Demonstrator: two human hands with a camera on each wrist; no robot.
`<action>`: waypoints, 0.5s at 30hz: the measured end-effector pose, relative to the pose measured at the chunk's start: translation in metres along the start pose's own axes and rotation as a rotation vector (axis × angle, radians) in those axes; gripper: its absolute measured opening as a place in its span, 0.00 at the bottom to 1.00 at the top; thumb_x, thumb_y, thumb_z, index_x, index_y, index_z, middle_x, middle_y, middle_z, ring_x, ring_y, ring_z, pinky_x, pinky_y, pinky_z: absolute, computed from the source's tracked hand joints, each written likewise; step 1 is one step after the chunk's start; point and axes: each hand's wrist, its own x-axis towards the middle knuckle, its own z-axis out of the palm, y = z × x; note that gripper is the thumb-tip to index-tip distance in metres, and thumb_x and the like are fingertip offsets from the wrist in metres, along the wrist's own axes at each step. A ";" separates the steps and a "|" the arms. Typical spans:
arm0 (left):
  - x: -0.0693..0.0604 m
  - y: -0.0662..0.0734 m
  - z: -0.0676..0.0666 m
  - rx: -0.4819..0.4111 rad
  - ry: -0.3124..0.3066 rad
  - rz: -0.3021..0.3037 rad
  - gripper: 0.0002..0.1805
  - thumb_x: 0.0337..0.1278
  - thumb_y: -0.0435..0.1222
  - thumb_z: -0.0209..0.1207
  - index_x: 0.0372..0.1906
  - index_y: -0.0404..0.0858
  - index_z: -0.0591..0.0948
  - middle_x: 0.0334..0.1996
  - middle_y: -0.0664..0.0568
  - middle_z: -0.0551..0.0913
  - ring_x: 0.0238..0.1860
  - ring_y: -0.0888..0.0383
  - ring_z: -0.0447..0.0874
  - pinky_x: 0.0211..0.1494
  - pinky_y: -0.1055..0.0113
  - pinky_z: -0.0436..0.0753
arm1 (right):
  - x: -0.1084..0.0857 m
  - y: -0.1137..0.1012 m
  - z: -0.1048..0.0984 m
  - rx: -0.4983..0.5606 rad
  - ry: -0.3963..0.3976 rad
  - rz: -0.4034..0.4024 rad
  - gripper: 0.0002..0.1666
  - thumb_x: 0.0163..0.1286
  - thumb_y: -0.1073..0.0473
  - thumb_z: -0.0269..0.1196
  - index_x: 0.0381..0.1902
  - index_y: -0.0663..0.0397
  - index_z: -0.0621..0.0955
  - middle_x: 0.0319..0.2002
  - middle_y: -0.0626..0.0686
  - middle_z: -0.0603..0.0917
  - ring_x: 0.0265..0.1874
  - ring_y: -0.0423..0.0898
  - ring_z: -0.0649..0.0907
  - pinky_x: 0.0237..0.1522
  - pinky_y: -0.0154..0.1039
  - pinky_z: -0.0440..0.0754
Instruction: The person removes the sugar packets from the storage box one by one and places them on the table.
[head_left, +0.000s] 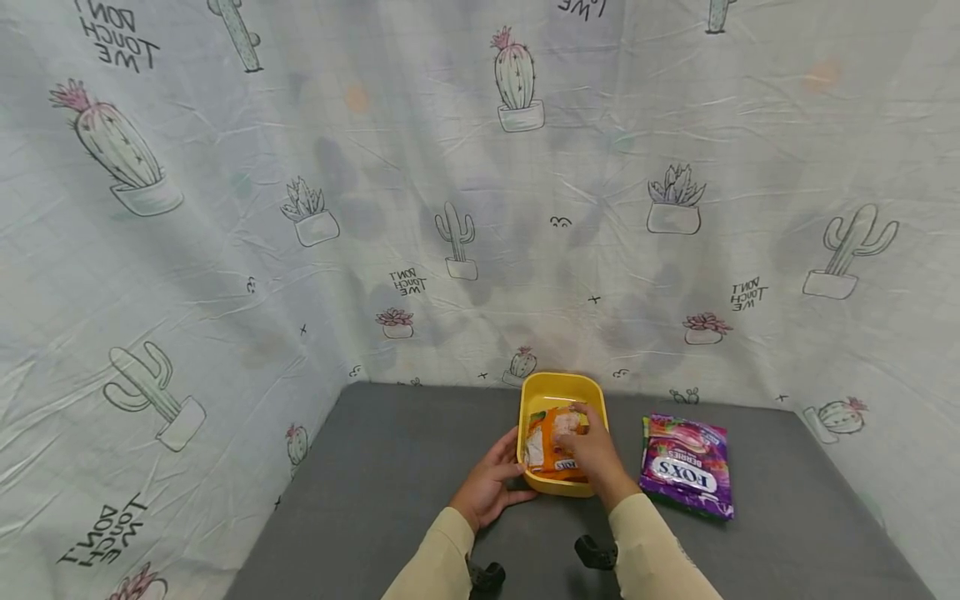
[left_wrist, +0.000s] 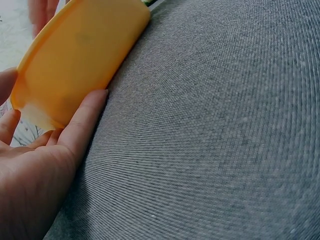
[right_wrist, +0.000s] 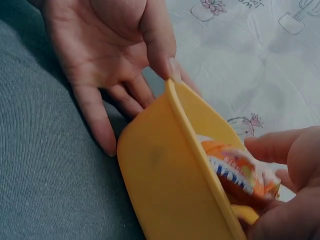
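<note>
An orange candy packet [head_left: 551,450] lies inside a yellow container [head_left: 564,487], towards its near end. My right hand [head_left: 596,457] reaches in over the right rim and holds the packet between thumb and fingers, also seen with the packet [right_wrist: 232,167] in the right wrist view. My left hand [head_left: 489,483] holds the container at its near left corner. In the right wrist view, one left digit rests on the rim while other fingers [right_wrist: 95,117] lie against the outer wall. The packet's underside is hidden.
Right of the container lies a purple Fox's Berries packet [head_left: 686,467], with another packet's edge showing beneath it. A grey tabletop [head_left: 405,450] carries everything. A cactus-print curtain [head_left: 420,167] hangs behind and at both sides, close to the container's far end.
</note>
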 end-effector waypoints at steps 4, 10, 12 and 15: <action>0.000 0.001 -0.001 0.007 0.006 -0.003 0.42 0.78 0.27 0.55 0.90 0.44 0.56 0.88 0.40 0.50 0.81 0.36 0.59 0.64 0.28 0.77 | 0.002 0.001 -0.003 0.040 0.012 0.000 0.44 0.78 0.69 0.64 0.85 0.53 0.60 0.61 0.71 0.73 0.54 0.65 0.82 0.53 0.57 0.87; 0.000 0.000 -0.002 0.014 0.007 -0.006 0.42 0.79 0.27 0.55 0.90 0.44 0.55 0.88 0.40 0.50 0.81 0.36 0.59 0.64 0.28 0.77 | 0.003 0.000 -0.005 0.041 0.022 0.024 0.47 0.78 0.67 0.65 0.87 0.55 0.56 0.64 0.73 0.73 0.56 0.67 0.82 0.56 0.60 0.85; 0.000 -0.001 -0.002 0.012 0.010 -0.007 0.42 0.79 0.27 0.55 0.90 0.44 0.55 0.88 0.40 0.50 0.81 0.36 0.59 0.64 0.28 0.77 | 0.002 0.000 -0.005 0.038 0.024 0.030 0.48 0.78 0.67 0.65 0.87 0.57 0.54 0.66 0.74 0.73 0.57 0.68 0.82 0.57 0.61 0.84; 0.001 -0.001 -0.001 0.014 0.009 -0.003 0.41 0.79 0.27 0.54 0.90 0.44 0.55 0.88 0.40 0.50 0.81 0.36 0.59 0.64 0.28 0.77 | 0.003 0.001 -0.005 0.048 0.023 0.039 0.48 0.78 0.68 0.65 0.86 0.61 0.54 0.67 0.75 0.72 0.57 0.68 0.82 0.57 0.62 0.84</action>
